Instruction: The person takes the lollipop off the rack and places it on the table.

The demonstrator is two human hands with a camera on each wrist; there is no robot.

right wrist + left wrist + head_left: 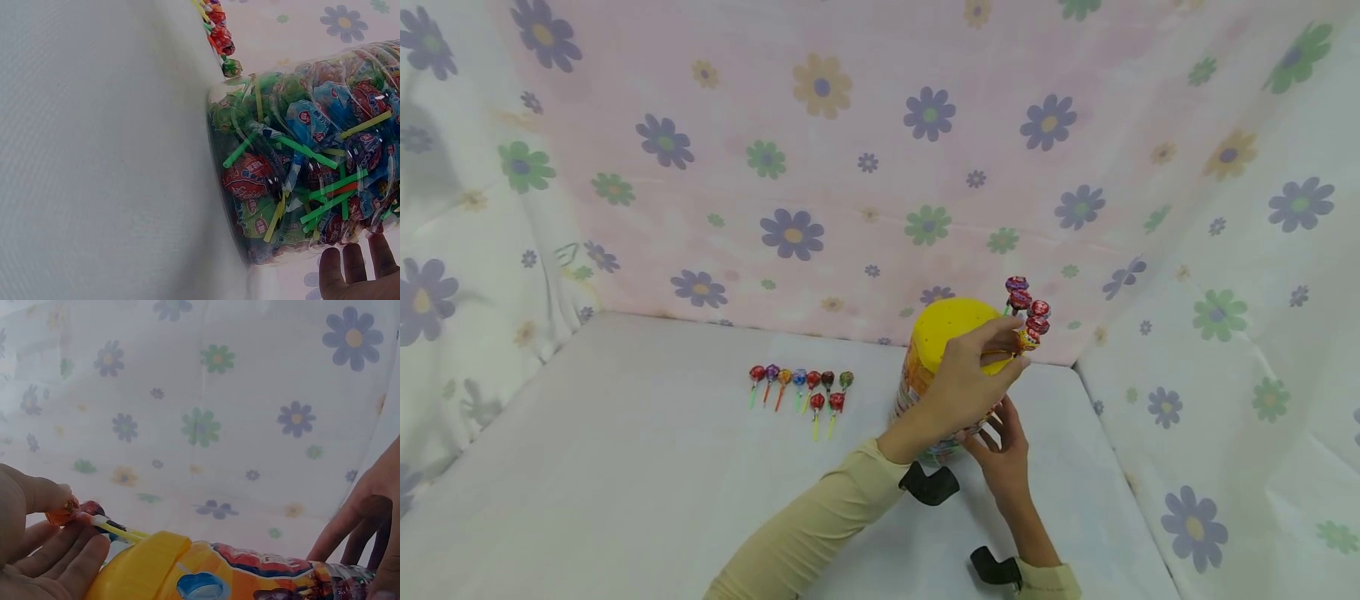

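Note:
A tall candy jar (917, 379) with a yellow lid (958, 321) stands on the table, leaning a little in the head view. My left hand (973, 375) reaches over the lid and pinches a lollipop with an orange wrapper (62, 514). Its yellow stick slants down to the lid. Several more lollipops with red and purple wrappers (1019, 298) stick up beside those fingers at the lid's far right edge. Lower down, my right hand (1006, 458) holds the jar's side, fingers spread. Through the clear wall (312, 169) show many wrapped lollipops and coloured sticks.
Left of the jar, several lollipops (800, 379) lie in a row on the white table (647, 450), with two red ones (817, 403) in front. Flowered cloth walls (850, 167) enclose the table at the back and sides. Black curved pieces (931, 485) sit at both wrists.

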